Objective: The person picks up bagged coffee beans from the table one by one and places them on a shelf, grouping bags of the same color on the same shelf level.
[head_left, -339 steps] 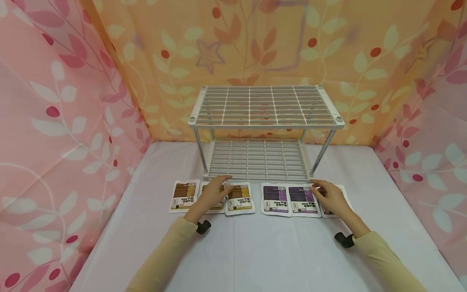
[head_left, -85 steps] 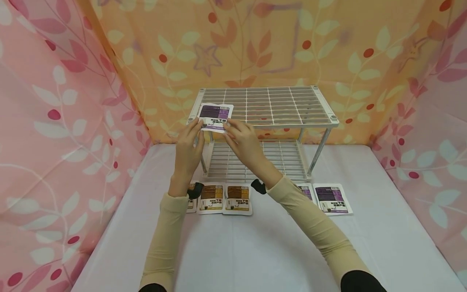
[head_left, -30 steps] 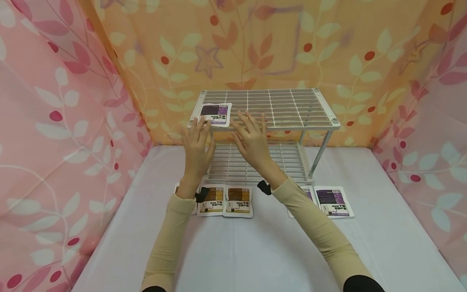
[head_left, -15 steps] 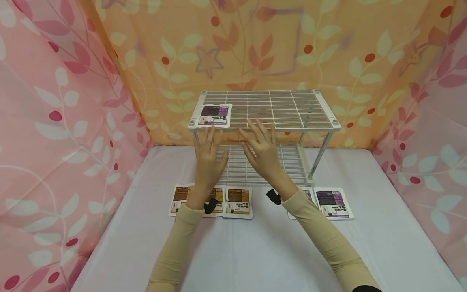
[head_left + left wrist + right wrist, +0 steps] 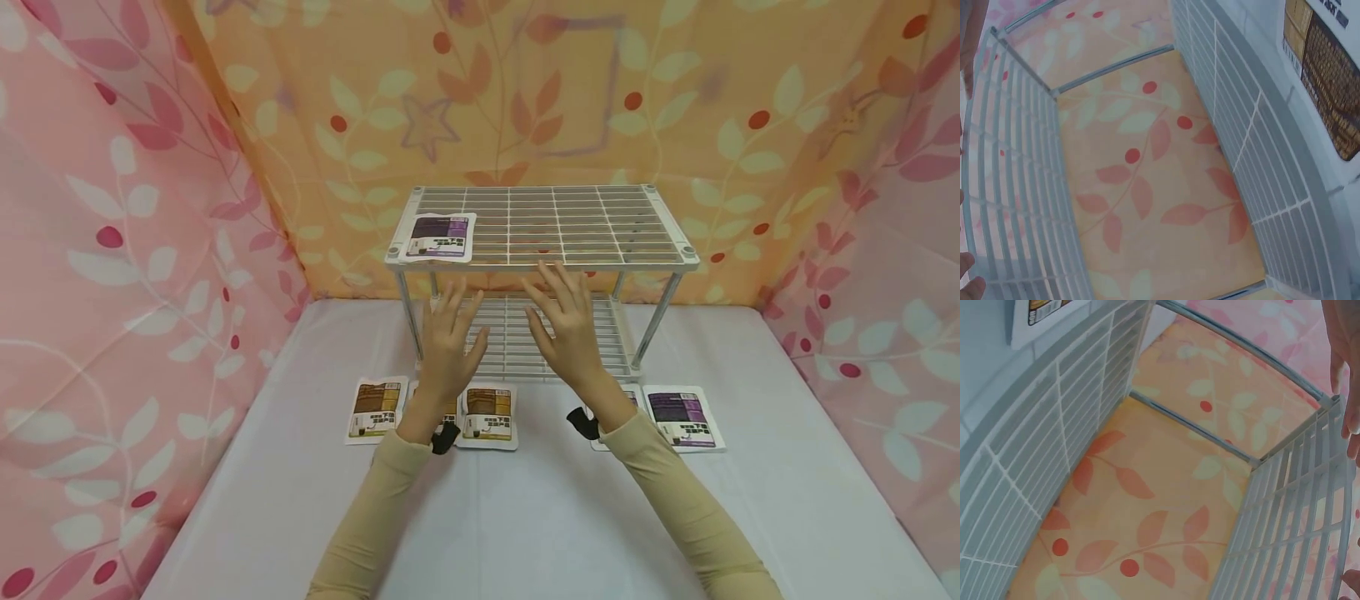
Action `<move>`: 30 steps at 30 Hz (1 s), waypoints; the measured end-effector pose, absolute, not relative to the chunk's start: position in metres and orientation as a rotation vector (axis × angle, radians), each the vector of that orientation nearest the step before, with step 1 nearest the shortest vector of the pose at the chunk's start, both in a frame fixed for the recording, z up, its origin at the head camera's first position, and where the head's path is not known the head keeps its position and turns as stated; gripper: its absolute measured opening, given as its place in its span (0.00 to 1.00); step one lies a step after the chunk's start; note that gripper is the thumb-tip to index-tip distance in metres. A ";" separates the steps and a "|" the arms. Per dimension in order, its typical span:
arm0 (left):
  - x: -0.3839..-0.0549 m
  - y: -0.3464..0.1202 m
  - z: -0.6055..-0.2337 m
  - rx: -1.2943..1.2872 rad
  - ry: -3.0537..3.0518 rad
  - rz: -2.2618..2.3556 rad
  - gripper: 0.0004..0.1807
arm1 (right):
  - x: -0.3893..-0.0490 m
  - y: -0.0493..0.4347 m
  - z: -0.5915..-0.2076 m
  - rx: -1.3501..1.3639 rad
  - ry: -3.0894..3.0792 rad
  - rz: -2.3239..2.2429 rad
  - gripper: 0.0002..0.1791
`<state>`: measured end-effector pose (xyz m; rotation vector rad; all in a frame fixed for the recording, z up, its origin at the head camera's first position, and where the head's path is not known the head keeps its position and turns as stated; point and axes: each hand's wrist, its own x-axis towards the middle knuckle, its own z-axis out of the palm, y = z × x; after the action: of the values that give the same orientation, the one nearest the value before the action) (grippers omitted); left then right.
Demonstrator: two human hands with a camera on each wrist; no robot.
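A white packet with a purple label (image 5: 440,237) lies flat on the upper tier's left end of the white wire rack (image 5: 585,223). My left hand (image 5: 448,346) hovers before the rack, fingers spread, holding nothing. To its right my right hand (image 5: 567,333) also has spread fingers with nothing in them. Three brown-labelled packets lie in a row on the table at left: an outer one (image 5: 377,410), a middle one partly behind my left wrist, and an inner one (image 5: 487,417). At right lie two purple-labelled packets, one (image 5: 682,418) in full view, the other mostly behind my right wrist.
The rack's lower tier (image 5: 517,329) sits low at the back of the white-covered table (image 5: 540,517), between metal posts (image 5: 658,321). An orange floral cloth (image 5: 525,92) hangs behind; pink floral cloths (image 5: 97,292) stand at both sides.
The purple-labelled packet went from the table row, through both hands, onto the upper tier's left end. Both hands have let go and drawn back, down and rightward.
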<state>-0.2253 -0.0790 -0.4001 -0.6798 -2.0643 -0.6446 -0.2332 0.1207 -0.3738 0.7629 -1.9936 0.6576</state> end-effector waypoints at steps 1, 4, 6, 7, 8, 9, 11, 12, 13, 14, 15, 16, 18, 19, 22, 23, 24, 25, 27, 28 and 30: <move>-0.225 -0.078 -0.401 -0.681 -2.071 -0.642 0.29 | -0.232 0.122 -0.375 0.767 -1.989 0.671 0.20; -0.223 -0.073 -0.407 -0.697 -2.095 -0.636 0.29 | -0.230 0.127 -0.380 0.773 -1.977 0.701 0.20; -0.222 -0.069 -0.410 -0.719 -2.106 -0.640 0.29 | -0.228 0.131 -0.383 0.771 -1.980 0.711 0.21; -0.222 -0.068 -0.413 -0.729 -2.115 -0.641 0.29 | -0.227 0.133 -0.385 0.766 -1.982 0.716 0.21; -0.222 -0.066 -0.415 -0.738 -2.123 -0.641 0.29 | -0.226 0.134 -0.387 0.761 -1.987 0.716 0.22; -0.222 -0.064 -0.417 -0.747 -2.128 -0.643 0.29 | -0.225 0.136 -0.389 0.757 -1.993 0.720 0.22; -0.222 -0.061 -0.421 -0.757 -2.140 -0.642 0.30 | -0.224 0.140 -0.392 0.749 -2.005 0.721 0.21; -0.222 -0.060 -0.422 -0.760 -2.144 -0.639 0.30 | -0.224 0.142 -0.394 0.744 -2.010 0.721 0.21; -0.222 -0.058 -0.424 -0.761 -2.153 -0.636 0.30 | -0.224 0.144 -0.396 0.739 -2.014 0.723 0.20; -0.222 -0.057 -0.425 -0.763 -2.158 -0.634 0.30 | -0.223 0.146 -0.397 0.735 -2.022 0.725 0.20; -0.222 -0.056 -0.426 -0.764 -2.169 -0.634 0.29 | -0.223 0.148 -0.399 0.732 -2.026 0.730 0.19; -0.221 -0.055 -0.427 -0.764 -2.181 -0.631 0.29 | -0.223 0.150 -0.401 0.724 -2.031 0.731 0.19; -0.220 -0.053 -0.429 -0.771 -2.195 -0.628 0.29 | -0.223 0.153 -0.404 0.704 -2.047 0.729 0.19; -0.219 -0.052 -0.430 -0.775 -2.208 -0.630 0.29 | -0.222 0.155 -0.405 0.694 -2.054 0.727 0.19; -0.218 -0.050 -0.433 -0.786 -2.232 -0.629 0.29 | -0.221 0.159 -0.409 0.676 -2.063 0.723 0.19; -0.217 -0.049 -0.434 -0.789 -2.237 -0.630 0.29 | -0.220 0.160 -0.410 0.675 -2.068 0.720 0.20; -0.216 -0.048 -0.435 -0.794 -2.245 -0.632 0.29 | -0.220 0.162 -0.411 0.676 -2.069 0.721 0.20; -0.216 -0.047 -0.436 -0.799 -2.250 -0.635 0.29 | -0.219 0.163 -0.413 0.675 -2.075 0.721 0.20; -0.215 -0.046 -0.438 -0.812 -2.264 -0.638 0.30 | -0.218 0.166 -0.416 0.677 -2.079 0.731 0.21; -0.214 -0.045 -0.440 -0.820 -2.268 -0.643 0.30 | -0.218 0.168 -0.418 0.675 -2.085 0.737 0.21; -0.214 -0.043 -0.443 -0.838 -2.271 -0.655 0.30 | -0.217 0.173 -0.422 0.668 -2.101 0.751 0.21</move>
<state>-0.2137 -0.0433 -0.4427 -0.8375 -2.2714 -0.6546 -0.2174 0.1726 -0.4223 0.6680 -2.1005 0.7508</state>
